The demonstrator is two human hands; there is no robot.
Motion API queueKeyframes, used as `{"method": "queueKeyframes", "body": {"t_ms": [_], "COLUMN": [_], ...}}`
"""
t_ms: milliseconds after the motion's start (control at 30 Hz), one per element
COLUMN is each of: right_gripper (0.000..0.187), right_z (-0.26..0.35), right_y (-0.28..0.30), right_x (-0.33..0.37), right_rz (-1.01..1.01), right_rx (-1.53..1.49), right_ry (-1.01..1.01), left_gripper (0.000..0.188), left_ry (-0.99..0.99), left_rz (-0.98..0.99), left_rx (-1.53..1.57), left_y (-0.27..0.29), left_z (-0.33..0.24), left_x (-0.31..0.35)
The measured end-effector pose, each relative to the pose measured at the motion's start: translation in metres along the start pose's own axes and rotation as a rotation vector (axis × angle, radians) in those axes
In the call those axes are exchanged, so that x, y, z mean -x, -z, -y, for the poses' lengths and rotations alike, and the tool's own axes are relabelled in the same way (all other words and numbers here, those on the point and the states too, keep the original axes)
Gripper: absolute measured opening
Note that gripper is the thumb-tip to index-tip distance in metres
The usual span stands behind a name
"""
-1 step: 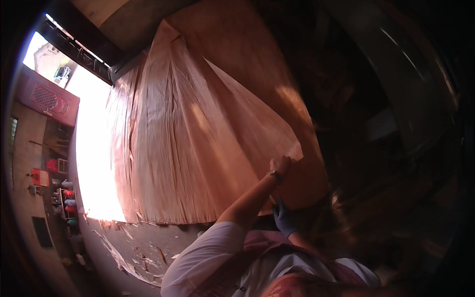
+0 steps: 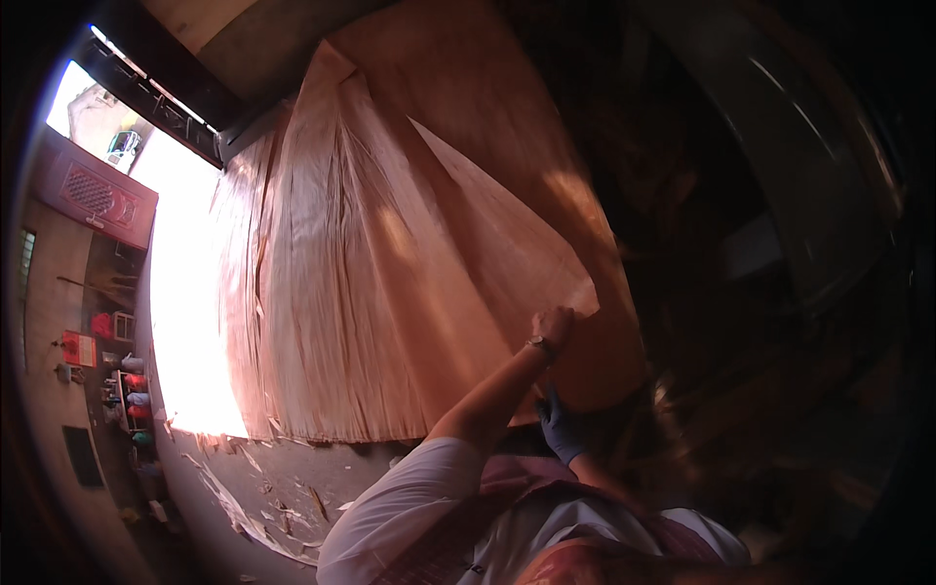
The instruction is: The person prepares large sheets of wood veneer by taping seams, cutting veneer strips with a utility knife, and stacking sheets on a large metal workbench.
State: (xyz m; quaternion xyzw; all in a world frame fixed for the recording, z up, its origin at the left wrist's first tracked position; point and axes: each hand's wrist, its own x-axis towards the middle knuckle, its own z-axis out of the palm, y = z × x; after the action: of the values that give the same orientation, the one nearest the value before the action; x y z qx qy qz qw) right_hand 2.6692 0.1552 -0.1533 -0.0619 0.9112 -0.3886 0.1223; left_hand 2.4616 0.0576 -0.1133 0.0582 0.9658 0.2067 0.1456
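A thin, reddish-brown sheet of what looks like wood veneer (image 2: 322, 283) spreads in long wrinkles and folds over a flat sheet or stack (image 2: 478, 83) of the same colour. My left hand (image 2: 553, 325), bare with a watch at the wrist, is closed on the near right corner of a raised fold. Nearer to my body, my right hand (image 2: 558, 429) wears a dark blue-grey glove. It is beside the near edge of the stack, its fingers in shadow; whether they hold anything cannot be made out.
Torn pale strips (image 2: 234, 507) litter the floor at the near left. Beyond a brightly lit opening stand a red door panel (image 2: 96, 190) and a shelf (image 2: 125, 400) with coloured items. Deep shadow hides most of the right side, where a large curved shape (image 2: 780, 146) shows faintly.
The raised fold's upper edge has shifted slightly to the right. Both hands stay in nearly the same place.
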Motion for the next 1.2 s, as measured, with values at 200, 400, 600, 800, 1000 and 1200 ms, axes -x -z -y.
{"method": "queueKeyframes", "body": {"t_ms": [200, 400, 600, 800, 1000, 1200], "right_gripper": [0.043, 0.034, 0.038, 0.027, 0.016, 0.015], "right_z": [0.053, 0.030, 0.026, 0.035, -0.003, 0.042], "right_y": [0.020, -0.011, 0.038, 0.039, 0.018, 0.097], "right_x": [-0.041, -0.047, -0.028, -0.044, -0.053, -0.047], "right_rz": [-0.015, -0.186, -0.071, -0.149, -0.118, 0.055], "right_rx": [0.102, -0.124, 0.095, 0.143, -0.473, -1.087], "right_ry": [0.112, 0.121, -0.024, 0.146, -0.031, -0.459], "left_gripper": [0.023, 0.022, 0.023, 0.022, 0.024, 0.031], "left_ry": [-0.049, -0.047, -0.091, -0.058, -0.080, -0.207], "left_rz": [-0.071, -0.032, -0.066, -0.003, -0.005, -0.366], "left_rx": [0.024, 0.064, 0.116, 0.043, 0.208, 0.478], "left_y": [0.010, 0.025, 0.007, 0.007, 0.050, 0.114], "left_z": [0.011, 0.004, -0.010, -0.031, -0.053, -0.034], "left_x": [0.004, 0.021, 0.012, 0.008, 0.035, 0.116]}}
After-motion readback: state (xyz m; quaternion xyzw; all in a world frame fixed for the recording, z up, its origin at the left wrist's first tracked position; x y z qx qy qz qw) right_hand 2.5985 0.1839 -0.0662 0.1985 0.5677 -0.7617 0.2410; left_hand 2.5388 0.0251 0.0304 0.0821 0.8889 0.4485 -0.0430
